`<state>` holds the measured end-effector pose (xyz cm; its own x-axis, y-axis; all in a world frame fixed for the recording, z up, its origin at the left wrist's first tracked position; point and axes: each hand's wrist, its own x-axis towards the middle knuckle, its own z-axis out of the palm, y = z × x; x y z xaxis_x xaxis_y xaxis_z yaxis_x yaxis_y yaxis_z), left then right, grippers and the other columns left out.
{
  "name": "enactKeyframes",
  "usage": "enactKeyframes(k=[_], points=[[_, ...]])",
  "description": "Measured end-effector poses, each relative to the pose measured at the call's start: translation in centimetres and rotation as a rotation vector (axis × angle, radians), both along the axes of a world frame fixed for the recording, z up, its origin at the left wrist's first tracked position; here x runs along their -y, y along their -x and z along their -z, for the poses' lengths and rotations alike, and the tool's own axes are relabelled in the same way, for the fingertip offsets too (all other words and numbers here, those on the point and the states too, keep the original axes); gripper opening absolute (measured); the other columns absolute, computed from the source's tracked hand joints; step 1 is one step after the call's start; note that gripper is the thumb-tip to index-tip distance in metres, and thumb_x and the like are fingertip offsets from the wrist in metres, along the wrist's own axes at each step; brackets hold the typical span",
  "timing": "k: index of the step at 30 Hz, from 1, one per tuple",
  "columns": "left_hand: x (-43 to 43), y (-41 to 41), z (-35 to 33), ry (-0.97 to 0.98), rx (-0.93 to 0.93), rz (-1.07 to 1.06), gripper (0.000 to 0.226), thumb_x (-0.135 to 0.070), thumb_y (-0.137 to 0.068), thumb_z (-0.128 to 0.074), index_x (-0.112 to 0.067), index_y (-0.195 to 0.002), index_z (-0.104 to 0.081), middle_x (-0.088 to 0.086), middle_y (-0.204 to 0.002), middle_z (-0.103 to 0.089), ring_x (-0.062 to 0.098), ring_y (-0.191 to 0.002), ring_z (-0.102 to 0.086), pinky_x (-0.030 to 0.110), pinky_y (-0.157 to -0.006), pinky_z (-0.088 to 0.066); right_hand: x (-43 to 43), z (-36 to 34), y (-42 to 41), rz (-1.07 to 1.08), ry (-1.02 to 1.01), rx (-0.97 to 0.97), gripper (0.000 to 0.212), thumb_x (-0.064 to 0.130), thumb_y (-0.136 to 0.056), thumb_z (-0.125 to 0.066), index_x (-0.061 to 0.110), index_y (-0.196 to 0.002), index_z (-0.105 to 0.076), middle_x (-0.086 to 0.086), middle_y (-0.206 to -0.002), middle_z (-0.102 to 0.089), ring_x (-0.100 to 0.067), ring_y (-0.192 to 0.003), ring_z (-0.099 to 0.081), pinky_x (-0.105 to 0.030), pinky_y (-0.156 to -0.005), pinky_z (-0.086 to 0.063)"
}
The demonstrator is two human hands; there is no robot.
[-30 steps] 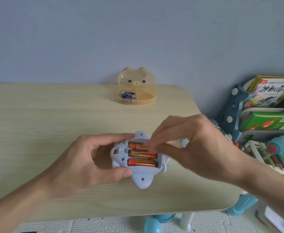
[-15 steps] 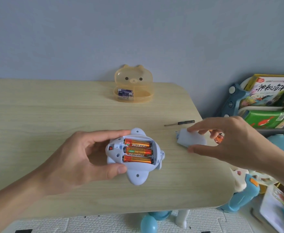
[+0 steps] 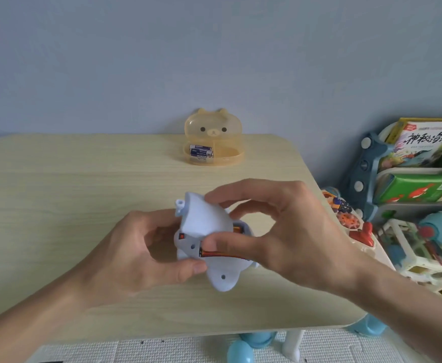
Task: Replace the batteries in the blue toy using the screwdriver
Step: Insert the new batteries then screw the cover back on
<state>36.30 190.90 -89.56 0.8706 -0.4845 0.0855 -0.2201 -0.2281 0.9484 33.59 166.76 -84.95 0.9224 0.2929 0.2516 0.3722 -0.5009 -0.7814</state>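
Observation:
The pale blue toy (image 3: 222, 276) lies upside down on the wooden table (image 3: 57, 195), its battery bay facing up. My left hand (image 3: 136, 247) grips the toy's left side. My right hand (image 3: 288, 231) pinches the blue battery cover (image 3: 204, 218) between thumb and fingers and holds it tilted over the bay. An orange battery (image 3: 214, 254) still shows at the bay's front edge; the others are hidden under the cover. The screwdriver is hidden behind my right hand.
An orange bear-shaped box (image 3: 213, 138) stands open at the table's back edge with blue batteries (image 3: 201, 150) inside. A toy shelf with books (image 3: 424, 163) and toys (image 3: 345, 218) stands to the right of the table. Blue balls (image 3: 240, 352) lie on the floor mat.
My right hand picked the cover up from the table at the right and brought it back over the toy's battery bay. The left hand kept its hold on the toy.

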Motion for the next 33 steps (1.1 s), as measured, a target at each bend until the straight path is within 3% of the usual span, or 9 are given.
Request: enactKeyframes(k=[3, 10, 13, 16, 21, 26, 29, 31, 33], points=[[-0.2, 0.0, 0.0, -0.007, -0.006, -0.008, 0.035, -0.031, -0.069, -0.090, -0.032, -0.103, -0.081, -0.001, -0.107, -0.085, 0.014, -0.103, -0.080, 0.028, -0.090, -0.061, -0.2, 0.5, 0.0, 0.010, -0.011, 0.019, 0.043, 0.036, -0.069, -0.095, 0.031, -0.110, -0.080, 0.017, -0.104, -0.079, -0.005, -0.096, -0.075, -0.026, -0.087, -0.062], [0.1, 0.0, -0.4, -0.031, -0.001, 0.031, 0.041, -0.019, -0.075, -0.092, -0.034, -0.111, -0.081, -0.007, -0.104, -0.085, 0.005, -0.098, -0.078, 0.018, -0.087, -0.058, 0.3, 2.5, 0.6, 0.044, 0.077, 0.199, 0.046, 0.047, -0.074, -0.088, 0.026, -0.113, -0.077, 0.016, -0.111, -0.078, -0.001, -0.104, -0.072, -0.023, -0.089, -0.056], [0.1, 0.0, -0.5, -0.026, 0.006, 0.044, 0.050, -0.015, -0.075, -0.092, -0.031, -0.120, -0.079, -0.004, -0.113, -0.085, 0.009, -0.106, -0.079, 0.018, -0.092, -0.057, 0.6, 2.7, 0.5, 0.034, 0.075, 0.183, 0.047, 0.050, -0.073, -0.088, 0.027, -0.113, -0.076, 0.017, -0.114, -0.077, 0.001, -0.107, -0.070, -0.017, -0.092, -0.053], [0.1, -0.1, -0.4, -0.011, -0.008, 0.067, 0.057, -0.012, -0.078, -0.091, -0.032, -0.129, -0.075, -0.001, -0.123, -0.082, 0.015, -0.117, -0.076, 0.027, -0.101, -0.057, 1.2, 2.8, 0.5, 0.046, 0.079, 0.143, 0.048, 0.051, -0.072, -0.089, 0.032, -0.114, -0.076, 0.022, -0.113, -0.076, 0.002, -0.105, -0.068, -0.012, -0.091, -0.050], [0.1, 0.0, -0.3, 0.019, -0.032, 0.063, 0.060, -0.012, -0.078, -0.090, -0.035, -0.131, -0.074, -0.004, -0.127, -0.081, 0.016, -0.123, -0.074, 0.030, -0.105, -0.057, 2.5, 3.3, 1.0, 0.095, 0.010, 0.053, 0.051, 0.057, -0.066, -0.086, 0.037, -0.112, -0.078, 0.024, -0.113, -0.077, -0.007, -0.101, -0.075, -0.031, -0.091, -0.060], [0.1, 0.0, -0.2, 0.009, -0.047, 0.045, 0.057, -0.016, -0.080, -0.089, -0.037, -0.131, -0.073, -0.005, -0.126, -0.081, 0.014, -0.120, -0.075, 0.034, -0.104, -0.058, 2.3, 3.2, 0.9, 0.082, -0.032, 0.014, 0.048, 0.049, -0.067, -0.089, 0.033, -0.110, -0.080, 0.018, -0.108, -0.079, -0.009, -0.108, -0.073, -0.025, -0.092, -0.060], [0.4, 0.1, -0.7, 0.093, -0.081, 0.050, 0.042, -0.048, -0.088, -0.074, -0.035, -0.128, -0.076, 0.002, -0.101, -0.083, 0.022, -0.099, -0.077, 0.028, -0.088, -0.058, 2.2, 3.2, 1.1, 0.087, -0.044, -0.005, 0.046, 0.050, -0.066, -0.090, 0.033, -0.109, -0.080, 0.018, -0.107, -0.079, -0.007, -0.109, -0.073, -0.024, -0.091, -0.061], [0.5, -0.1, -0.7, 0.086, -0.060, 0.022, 0.039, -0.051, -0.092, -0.060, -0.036, -0.122, -0.080, 0.018, -0.082, -0.074, 0.041, -0.093, -0.070, 0.029, -0.086, -0.056, 2.1, 3.3, 1.2, 0.090, -0.050, -0.012, 0.047, 0.050, -0.066, -0.090, 0.033, -0.109, -0.080, 0.019, -0.107, -0.079, -0.005, -0.109, -0.073, -0.024, -0.089, -0.062], [0.7, -0.2, -0.6, 0.101, -0.074, -0.005, 0.038, -0.048, -0.090, -0.061, -0.035, -0.118, -0.082, 0.018, -0.069, -0.068, 0.038, -0.082, -0.070, 0.023, -0.081, -0.055, 2.1, 3.4, 1.2, 0.095, -0.070, -0.021, 0.047, 0.049, -0.064, -0.091, 0.033, -0.107, -0.080, 0.019, -0.105, -0.079, -0.004, -0.107, -0.074, -0.023, -0.086, -0.063]])
